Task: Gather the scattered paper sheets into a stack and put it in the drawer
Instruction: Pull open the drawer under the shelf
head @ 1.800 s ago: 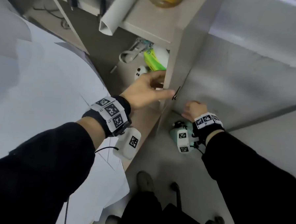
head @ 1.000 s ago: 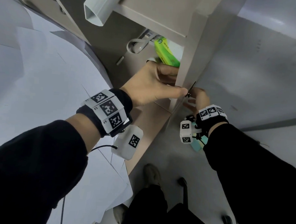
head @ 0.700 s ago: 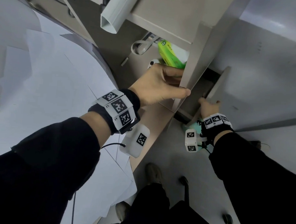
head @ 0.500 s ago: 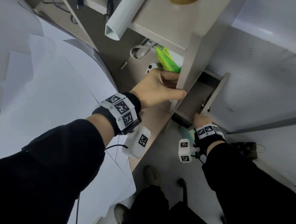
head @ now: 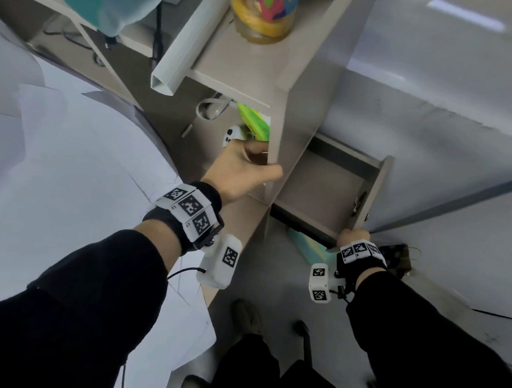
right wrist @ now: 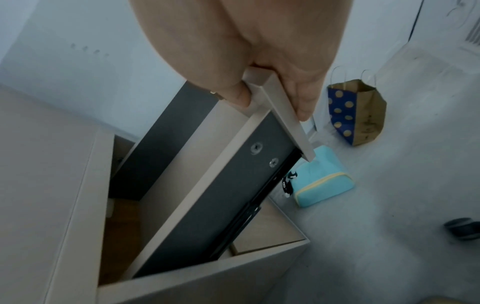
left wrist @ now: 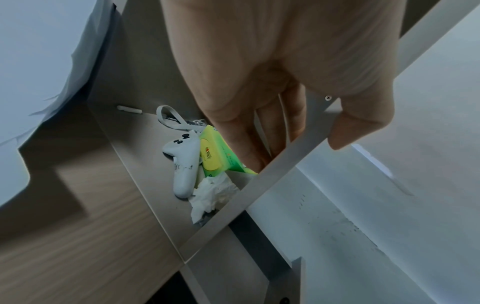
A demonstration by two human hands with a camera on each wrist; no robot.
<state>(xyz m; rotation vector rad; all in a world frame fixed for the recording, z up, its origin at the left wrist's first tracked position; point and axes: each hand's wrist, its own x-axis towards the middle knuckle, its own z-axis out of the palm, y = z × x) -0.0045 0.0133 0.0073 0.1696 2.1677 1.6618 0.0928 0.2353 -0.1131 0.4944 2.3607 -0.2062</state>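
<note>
White paper sheets (head: 71, 184) lie spread and overlapping on the desk at the left of the head view. Right of the desk, the beige drawer (head: 323, 194) stands pulled out, and what shows of its inside is bare. My right hand (head: 351, 236) grips the near top corner of the drawer front (right wrist: 288, 127), thumb on one side and fingers on the other. My left hand (head: 250, 167) holds the upright side panel (left wrist: 259, 185) of the shelf unit, with fingers (left wrist: 241, 133) behind it and the thumb in front.
The shelf beside my left hand holds a white game controller (left wrist: 184, 162), a green tissue pack (left wrist: 215, 156) and crumpled tissue. A white tube (head: 179, 47) and a jar (head: 262, 13) sit on the shelf above. A teal pouch (right wrist: 322, 181) and a paper bag (right wrist: 355, 113) are on the floor.
The drawer was shut and has been slid out towards me by my right hand. My left hand has stayed on the shelf panel.
</note>
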